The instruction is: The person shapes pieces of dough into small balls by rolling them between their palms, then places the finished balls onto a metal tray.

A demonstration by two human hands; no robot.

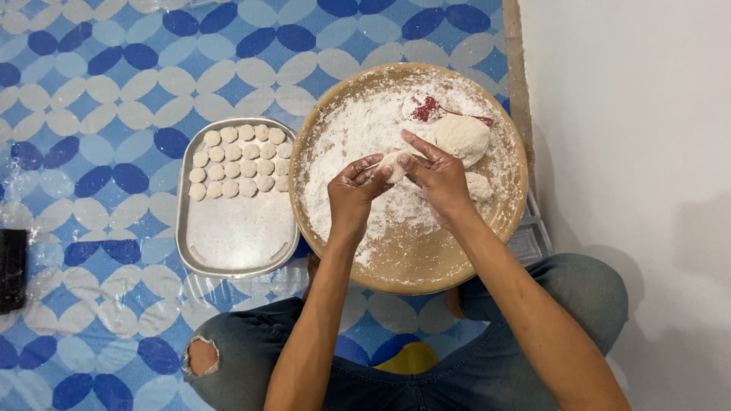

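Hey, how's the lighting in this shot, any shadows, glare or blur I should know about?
Head view: soft, even light, sharp throughout, no motion blur on the left hand or right hand. Faint shadows fall on the white wall at the right. The metal tray shows only a dull sheen, no harsh glare. The floured bowl is bright but its flour keeps texture.

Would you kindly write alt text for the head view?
Both hands, left hand and right hand, hold a small dough piece over a floured round tray. A metal tray of dough discs lies left, on a blue patterned mat.
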